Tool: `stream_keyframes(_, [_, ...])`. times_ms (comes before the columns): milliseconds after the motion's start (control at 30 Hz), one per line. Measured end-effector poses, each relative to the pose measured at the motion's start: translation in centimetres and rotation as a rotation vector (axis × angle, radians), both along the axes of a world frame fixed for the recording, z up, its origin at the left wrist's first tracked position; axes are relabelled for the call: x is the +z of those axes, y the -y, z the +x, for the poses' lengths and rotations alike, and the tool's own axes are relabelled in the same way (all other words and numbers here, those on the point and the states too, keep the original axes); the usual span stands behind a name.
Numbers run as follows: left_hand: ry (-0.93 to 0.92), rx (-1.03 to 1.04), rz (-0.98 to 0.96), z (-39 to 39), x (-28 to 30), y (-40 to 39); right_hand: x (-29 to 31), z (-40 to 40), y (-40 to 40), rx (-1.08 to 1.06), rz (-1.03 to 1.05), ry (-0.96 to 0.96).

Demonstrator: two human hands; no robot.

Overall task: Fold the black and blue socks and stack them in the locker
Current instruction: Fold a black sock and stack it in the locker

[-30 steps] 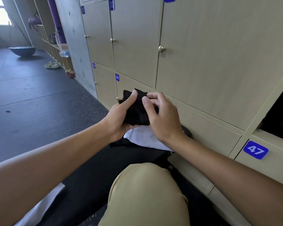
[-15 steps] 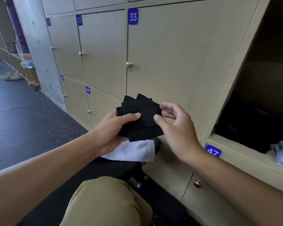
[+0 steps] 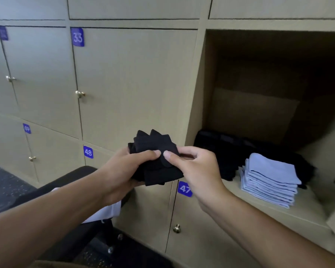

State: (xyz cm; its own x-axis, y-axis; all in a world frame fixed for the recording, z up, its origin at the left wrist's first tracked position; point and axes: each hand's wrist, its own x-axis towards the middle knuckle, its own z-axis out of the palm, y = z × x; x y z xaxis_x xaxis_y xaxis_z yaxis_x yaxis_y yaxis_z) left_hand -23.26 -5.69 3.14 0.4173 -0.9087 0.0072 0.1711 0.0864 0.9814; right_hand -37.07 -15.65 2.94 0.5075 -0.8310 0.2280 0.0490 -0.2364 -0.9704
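left hand (image 3: 122,171): your left arm reaches in from the lower left; the grip is clamped on the folded black socks (image 3: 155,157), thumb laid across the top, fingers hidden underneath.
right hand (image 3: 197,169): your right arm reaches in from the lower right; thumb and forefinger pinch the right edge of the bundle, the other fingers curled behind.
black socks: you hold them in the air in front of the closed doors, just left of the open locker (image 3: 207,93).
locker floor: a stack of light blue socks (image 3: 269,176) sits near the front edge; a dark pile (image 3: 224,151) lies behind and to its left.
around: number plates 33 (image 3: 77,37), 48 (image 3: 88,152) and 47 (image 3: 184,188); a brass knob (image 3: 176,228) below your right wrist.
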Motion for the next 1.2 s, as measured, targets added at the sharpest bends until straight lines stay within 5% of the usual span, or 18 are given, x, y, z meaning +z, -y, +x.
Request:
stream_keyframes(767, [-0.181, -0.082, 0.034, -4.2, -2.9, 9.0, -2.5, -5.7, 9.7, -0.192, 0.163, -0.05])
stream_keyframes(1200, [-0.082, -0.035, 0.065, -3.8, -3.8, 10.3, -0.1, -8.1, 12.5, -0.375, 0.04, -0.13])
